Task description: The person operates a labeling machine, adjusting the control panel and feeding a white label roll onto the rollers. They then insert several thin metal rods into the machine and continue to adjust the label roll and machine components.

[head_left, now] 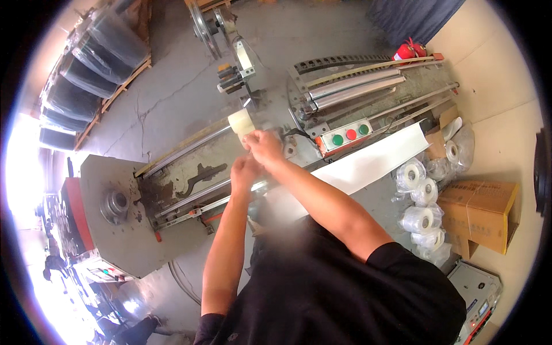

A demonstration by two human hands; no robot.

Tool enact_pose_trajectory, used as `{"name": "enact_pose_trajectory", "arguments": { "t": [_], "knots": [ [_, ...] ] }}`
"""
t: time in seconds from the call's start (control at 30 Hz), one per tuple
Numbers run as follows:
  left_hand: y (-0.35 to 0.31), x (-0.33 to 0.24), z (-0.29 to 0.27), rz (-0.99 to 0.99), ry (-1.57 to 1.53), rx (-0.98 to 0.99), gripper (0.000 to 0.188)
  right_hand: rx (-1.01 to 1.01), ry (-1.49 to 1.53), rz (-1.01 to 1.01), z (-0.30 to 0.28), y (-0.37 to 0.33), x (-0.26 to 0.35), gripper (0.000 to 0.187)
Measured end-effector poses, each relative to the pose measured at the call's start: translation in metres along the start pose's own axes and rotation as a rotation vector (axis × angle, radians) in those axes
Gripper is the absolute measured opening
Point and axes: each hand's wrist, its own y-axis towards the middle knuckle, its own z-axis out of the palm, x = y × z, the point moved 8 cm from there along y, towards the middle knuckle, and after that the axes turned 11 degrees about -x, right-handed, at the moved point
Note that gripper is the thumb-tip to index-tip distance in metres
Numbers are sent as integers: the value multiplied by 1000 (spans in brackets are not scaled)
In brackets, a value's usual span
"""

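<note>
Pale roll [241, 119] by rail's [195, 148] far end, at right hand [265, 147]. Left hand [245, 170] just below. Fingers bent on both; grip unclear. Loose hold could let roll slip.

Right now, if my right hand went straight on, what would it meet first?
Probably the pale cream roll just ahead of your right hand, though depth is unclear and they may be touching.

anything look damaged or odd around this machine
Yes: cracks branch across the floor between the wrapped rolls and the machine bed, so the surface looks broken. The bed also has dark, uneven patches, perhaps wear or grime.
</note>
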Motion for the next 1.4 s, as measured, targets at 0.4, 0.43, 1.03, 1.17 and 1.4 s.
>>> {"name": "enact_pose_trajectory", "arguments": {
  "t": [0.4,0.43,1.03,1.17,1.4],
  "knots": [
    [48,-20,61,-274,-417,190,24,86,-73,-180,-54,-60,10,23],
    [36,-29,69,-232,-383,224,22,110,-112,-217,-61,-58,7,23],
    [-109,-29,79,370,225,-3,30,237,264,541,0,87,-30,29],
    [-146,-8,76,233,75,72,35,284,220,318,4,67,-14,25],
    [-175,53,35,411,321,306,37,344,151,69,-24,-38,28,24]
  ]
}}
